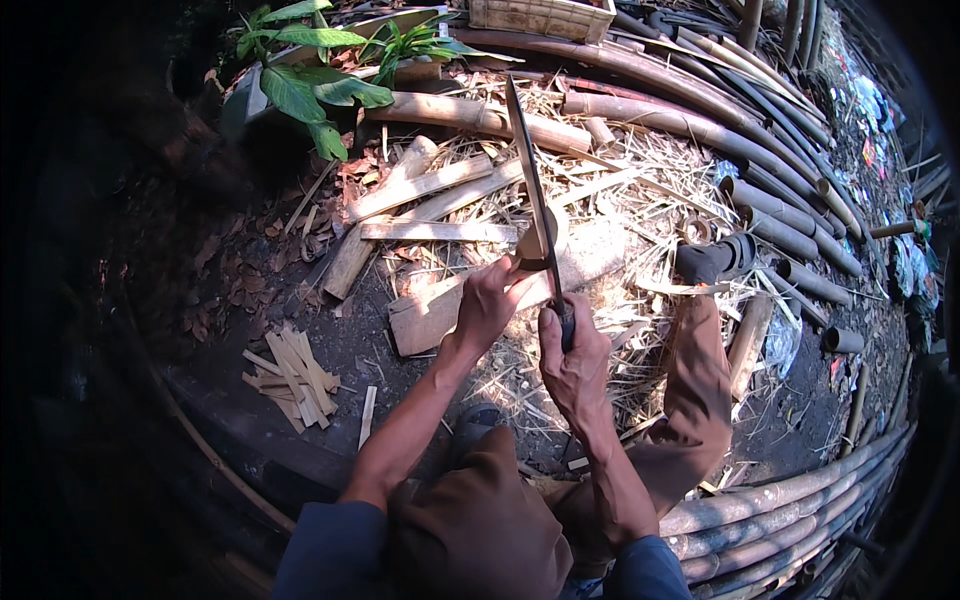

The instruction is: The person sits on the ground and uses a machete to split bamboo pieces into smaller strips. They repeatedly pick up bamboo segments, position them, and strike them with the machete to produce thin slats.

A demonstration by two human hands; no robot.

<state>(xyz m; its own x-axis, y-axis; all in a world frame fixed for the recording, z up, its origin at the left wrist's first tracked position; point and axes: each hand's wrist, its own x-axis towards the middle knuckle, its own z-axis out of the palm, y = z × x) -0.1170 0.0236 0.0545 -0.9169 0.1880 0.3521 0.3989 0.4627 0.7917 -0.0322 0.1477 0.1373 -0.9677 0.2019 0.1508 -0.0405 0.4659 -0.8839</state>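
My right hand (578, 355) is closed round the dark handle of a machete (533, 165), whose long blade points up and away from me. Close beside it, my left hand (487, 305) pinches a short split piece of bamboo (533, 246) against the blade. The blade hides part of that piece, so I cannot tell how deep the edge sits in it. Beneath both hands lies a thick wooden block (430, 318) on the ground, among pale shavings.
Thin bamboo slats (298, 375) lie heaped at the left. Split lengths (430, 188) and a bamboo pole (450, 110) lie beyond the block. Cut tubes (785, 235) line the right, long poles (780, 520) the lower right. A crate (540, 15) and leafy plant (300, 85) stand far off.
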